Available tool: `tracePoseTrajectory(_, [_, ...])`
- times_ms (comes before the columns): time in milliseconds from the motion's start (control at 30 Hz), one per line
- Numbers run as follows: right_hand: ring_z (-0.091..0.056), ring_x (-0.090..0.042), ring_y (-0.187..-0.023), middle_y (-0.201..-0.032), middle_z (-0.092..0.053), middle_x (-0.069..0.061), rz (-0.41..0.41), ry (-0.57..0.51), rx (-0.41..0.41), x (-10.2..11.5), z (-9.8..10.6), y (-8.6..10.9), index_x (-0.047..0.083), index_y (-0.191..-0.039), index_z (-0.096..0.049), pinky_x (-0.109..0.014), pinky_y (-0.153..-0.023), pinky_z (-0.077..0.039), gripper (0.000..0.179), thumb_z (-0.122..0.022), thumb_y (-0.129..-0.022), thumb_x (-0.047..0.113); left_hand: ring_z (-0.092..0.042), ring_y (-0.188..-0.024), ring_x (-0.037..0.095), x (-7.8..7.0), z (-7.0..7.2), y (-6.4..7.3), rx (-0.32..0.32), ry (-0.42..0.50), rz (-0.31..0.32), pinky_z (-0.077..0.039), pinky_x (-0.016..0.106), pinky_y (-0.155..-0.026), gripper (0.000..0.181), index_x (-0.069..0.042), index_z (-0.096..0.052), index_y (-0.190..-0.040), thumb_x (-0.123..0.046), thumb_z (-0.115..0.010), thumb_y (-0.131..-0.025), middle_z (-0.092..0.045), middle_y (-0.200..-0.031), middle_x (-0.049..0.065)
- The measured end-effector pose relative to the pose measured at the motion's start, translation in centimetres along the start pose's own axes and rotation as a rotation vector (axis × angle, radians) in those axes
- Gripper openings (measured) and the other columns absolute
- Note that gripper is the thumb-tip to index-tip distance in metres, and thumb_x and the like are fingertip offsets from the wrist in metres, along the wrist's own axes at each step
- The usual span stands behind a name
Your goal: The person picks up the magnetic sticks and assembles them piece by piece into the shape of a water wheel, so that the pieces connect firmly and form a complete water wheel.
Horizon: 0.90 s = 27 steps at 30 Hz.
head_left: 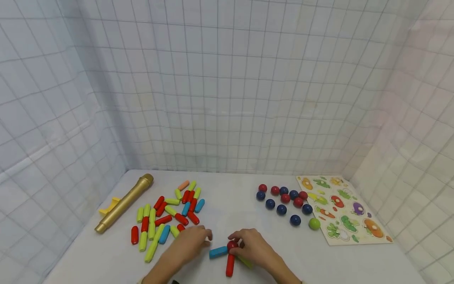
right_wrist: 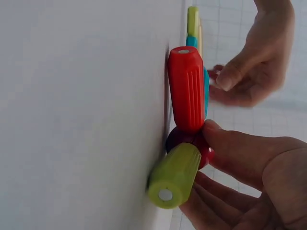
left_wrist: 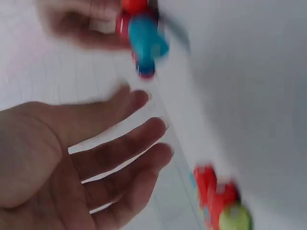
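Observation:
My right hand (head_left: 254,248) pinches a red ball (head_left: 232,245) between thumb and fingers, low over the white table. Against that ball sit a blue magnetic rod (head_left: 218,252), a red rod (head_left: 230,265) and a yellow-green rod (head_left: 246,262), spreading outward from it. In the right wrist view the red rod (right_wrist: 186,91) and yellow-green rod (right_wrist: 175,175) show pale metal discs at their ends. My left hand (head_left: 191,243) is just left of the blue rod, holding nothing. Its fingers (left_wrist: 122,148) look loosely bent and apart in the left wrist view, where the joined pieces are blurred.
Many loose red, yellow-green and blue rods (head_left: 163,220) lie at the left. Beyond them are a gold microphone-shaped tube (head_left: 124,203) and a yellow piece (head_left: 110,206). Dark blue and red balls (head_left: 281,209), one green ball (head_left: 314,224) and a vegetable picture board (head_left: 345,211) lie right.

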State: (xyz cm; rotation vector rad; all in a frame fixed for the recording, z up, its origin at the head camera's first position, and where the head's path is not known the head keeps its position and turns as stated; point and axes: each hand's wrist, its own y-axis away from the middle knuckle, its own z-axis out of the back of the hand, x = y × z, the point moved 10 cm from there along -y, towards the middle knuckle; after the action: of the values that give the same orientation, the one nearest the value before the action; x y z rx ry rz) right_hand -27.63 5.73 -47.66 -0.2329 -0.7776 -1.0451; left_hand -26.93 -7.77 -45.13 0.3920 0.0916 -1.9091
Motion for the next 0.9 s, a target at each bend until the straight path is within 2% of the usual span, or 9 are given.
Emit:
tracePoseTrajectory(100, [-0.060, -0.008, -0.080, -0.096, -0.070, 0.002, -0.019, -0.049, -0.031, -0.8, 0.4, -0.1, 0.012, -0.113, -0.068, -0.025, -0.075, -0.055, 0.029, -0.075, -0.085, 0.021, -0.052, -0.073, 0.014, 2.9, 2.0, 0.5, -0.084, -0.072, 0.077, -0.054, 0.031, -0.069, 0.016, -0.017, -0.069, -0.087, -0.005, -0.076, -0.081, -0.060, -0.079, -0.001])
tracePoseTrajectory(167, [-0.061, -0.010, -0.081, -0.098, -0.070, 0.000, -0.023, -0.066, -0.064, -1.3, 0.9, -0.1, 0.013, -0.109, -0.068, -0.027, -0.076, -0.056, 0.027, -0.075, -0.085, 0.021, -0.051, -0.075, 0.015, 4.3, 2.5, 0.6, -0.095, -0.093, 0.113, -0.055, 0.031, -0.068, 0.021, -0.018, -0.069, -0.087, -0.001, -0.078, -0.077, -0.058, -0.081, 0.001])
tracePoseTrajectory(233, [-0.061, -0.011, -0.082, -0.098, -0.070, 0.000, -0.027, -0.082, -0.086, -1.7, 1.4, -0.1, 0.014, -0.106, -0.069, -0.027, -0.074, -0.056, 0.024, -0.075, -0.084, 0.021, -0.051, -0.077, 0.017, 5.1, 2.5, 0.5, -0.084, -0.090, 0.117, -0.056, 0.032, -0.067, 0.023, -0.017, -0.070, -0.090, 0.000, -0.078, -0.077, -0.057, -0.084, 0.003])
tracePoseTrajectory(300, [-0.060, -0.011, -0.081, -0.096, -0.070, 0.001, -0.017, -0.088, -0.101, -1.9, 1.7, 0.0, 0.013, -0.104, -0.069, -0.025, -0.072, -0.055, 0.022, -0.075, -0.084, 0.020, -0.051, -0.078, 0.018, 5.4, 2.3, 0.2, -0.085, -0.089, 0.111, -0.056, 0.032, -0.066, 0.022, -0.017, -0.072, -0.091, 0.000, -0.078, -0.077, -0.057, -0.086, 0.005])
tracePoseTrajectory(433, [-0.059, -0.010, -0.080, -0.095, -0.069, 0.002, 0.008, -0.091, -0.101, -1.9, 1.9, 0.0, 0.014, -0.105, -0.069, -0.019, -0.069, -0.051, 0.022, -0.075, -0.085, 0.020, -0.051, -0.078, 0.020, 5.4, 2.2, 0.0, -0.141, -0.142, 0.102, -0.056, 0.035, -0.068, 0.017, -0.014, -0.073, -0.088, -0.001, -0.078, -0.078, -0.056, -0.086, 0.007])
tracePoseTrajectory(600, [-0.059, -0.009, -0.080, -0.096, -0.069, 0.002, 0.011, -0.076, -0.086, -2.0, 1.8, -0.2, 0.015, -0.106, -0.070, -0.018, -0.069, -0.051, 0.022, -0.074, -0.085, 0.020, -0.053, -0.080, 0.022, 5.1, 2.2, 0.1, -0.192, -0.184, 0.095, -0.057, 0.038, -0.070, 0.015, -0.014, -0.072, -0.087, -0.003, -0.078, -0.078, -0.057, -0.088, 0.009])
tracePoseTrajectory(733, [-0.059, -0.009, -0.080, -0.096, -0.069, 0.002, 0.007, -0.073, -0.074, -2.1, 1.6, -0.4, 0.014, -0.107, -0.070, -0.019, -0.070, -0.052, 0.023, -0.074, -0.085, 0.019, -0.055, -0.084, 0.024, 5.4, 1.9, 0.1, -0.174, -0.173, 0.113, -0.059, 0.039, -0.066, 0.022, -0.017, -0.070, -0.093, -0.004, -0.079, -0.078, -0.060, -0.096, 0.012])
tracePoseTrajectory(900, [-0.059, -0.009, -0.080, -0.096, -0.070, 0.002, -0.004, -0.074, -0.068, -2.0, 1.3, -0.3, 0.014, -0.107, -0.070, -0.019, -0.069, -0.051, 0.023, -0.074, -0.085, 0.018, -0.056, -0.078, 0.021, 5.5, 1.3, -0.3, -0.136, -0.155, 0.119, -0.059, 0.037, -0.068, 0.024, -0.014, -0.066, -0.101, -0.010, -0.078, -0.080, -0.061, -0.088, 0.007])
